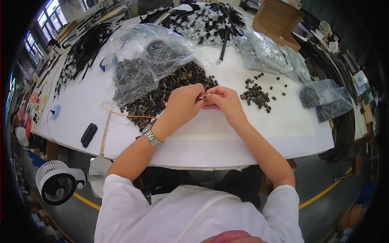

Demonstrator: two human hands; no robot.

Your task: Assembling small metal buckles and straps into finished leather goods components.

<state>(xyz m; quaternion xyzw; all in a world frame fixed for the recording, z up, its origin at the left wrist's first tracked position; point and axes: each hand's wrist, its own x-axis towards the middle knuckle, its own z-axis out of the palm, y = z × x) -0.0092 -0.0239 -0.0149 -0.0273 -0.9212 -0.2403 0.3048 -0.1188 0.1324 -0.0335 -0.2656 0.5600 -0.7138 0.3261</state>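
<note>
My left hand (185, 102), with a metal watch on the wrist, is closed above the near edge of a heap of small dark brown tubular pieces (184, 77). My right hand (227, 102) meets it fingertip to fingertip, thumb and fingers pinched. Between the fingertips shows a bit of something small and dark, mostly covered by the fingers. To the right of my right hand lies a smaller scatter of short dark cylindrical pieces (258, 96). A large clear plastic bag (139, 67) lies over the back left of the heap.
Bundles of black straps with clear wrapped ends (202, 24) lie at the back. Clear bags (267, 52), an open cardboard box (277, 20) and another bag of dark parts (328, 101) stand right. A black case (89, 135) lies left; a white fan (58, 182) stands below the table edge.
</note>
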